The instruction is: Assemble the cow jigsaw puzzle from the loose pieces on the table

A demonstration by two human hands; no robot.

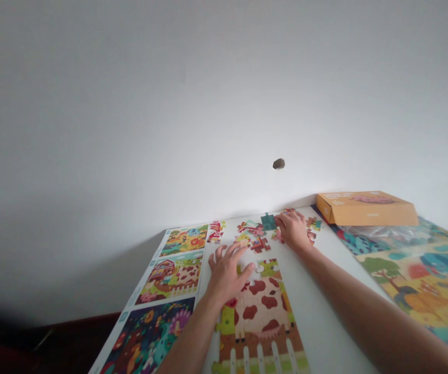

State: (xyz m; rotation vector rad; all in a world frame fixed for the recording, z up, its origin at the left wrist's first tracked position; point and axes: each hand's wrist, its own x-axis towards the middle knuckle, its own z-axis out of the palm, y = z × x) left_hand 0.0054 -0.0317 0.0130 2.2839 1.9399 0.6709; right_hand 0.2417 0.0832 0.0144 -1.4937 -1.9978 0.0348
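White table (325, 306) is carrying a printed picture strip (165, 280) at left, an illustrated landscape sheet (422, 280) at right, and an orange cardboard box (366, 209) at the far end. Partly built cow-pattern jigsaw (257, 317) is lying between them. Left hand (227, 275) is spreading open over its top edge, apparently holding nothing. Right hand (294, 231) is resting half-curled on loose jigsaw pieces (258, 236), just beside a teal piece (268, 222); grip unclear, cannot tell if it's holding one.
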